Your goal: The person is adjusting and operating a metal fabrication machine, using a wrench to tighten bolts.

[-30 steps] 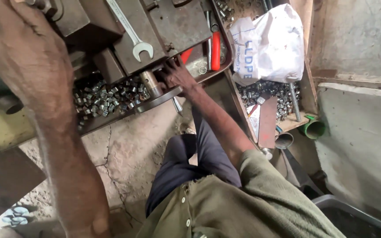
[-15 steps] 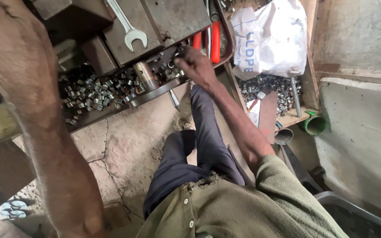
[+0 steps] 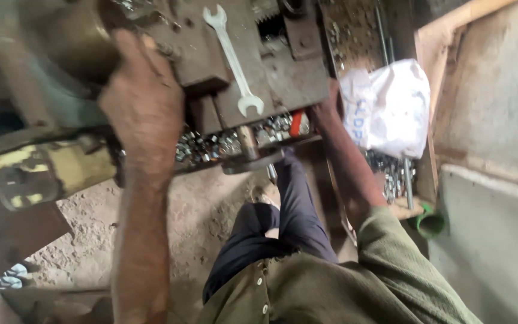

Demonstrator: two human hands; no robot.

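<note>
My left hand (image 3: 142, 102) lies flat on the machine block (image 3: 211, 57), fingers pressed against its left edge, pinching nothing. My right hand (image 3: 325, 108) reaches under the block's right corner; whether it's closed, I can't tell. The open-ended spanner (image 3: 233, 57) lies on top, untouched, above the tray of shiny nuts (image 3: 211, 144). Looks like I'm steadying the block; next I'd need a firm hold.
</note>
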